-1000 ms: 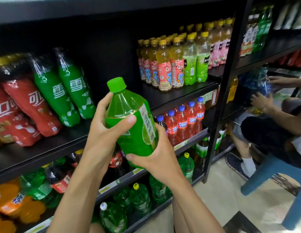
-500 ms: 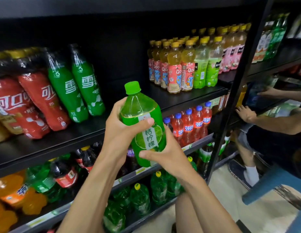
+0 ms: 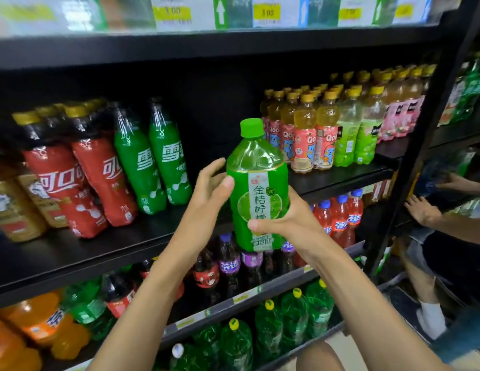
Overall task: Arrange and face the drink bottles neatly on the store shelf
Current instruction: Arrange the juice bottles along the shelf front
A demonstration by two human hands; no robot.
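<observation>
Head view: your right hand [image 3: 284, 218] grips the lower body of the green bottle [image 3: 257, 188], thumb across the label, bearing its weight. Your left hand [image 3: 206, 188] has its fingers nearly straight, with only the thumb touching the shoulder, probably to steady the upright bottle. The label faces you. Beyond the hands, the shelf [image 3: 113, 250] shows a gap between green soda bottles [image 3: 164, 156] left and juice bottles [image 3: 306, 135] right, the probable destination.

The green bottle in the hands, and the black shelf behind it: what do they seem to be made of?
Green bottle: probably clear plastic, glossy; liquid shows through its shoulder and light glints there. Its cap: opaque matte green plastic. Its label: thin printed film or paper, unclear. Black shelf: likely painted metal, smooth, dull sheen.
</observation>
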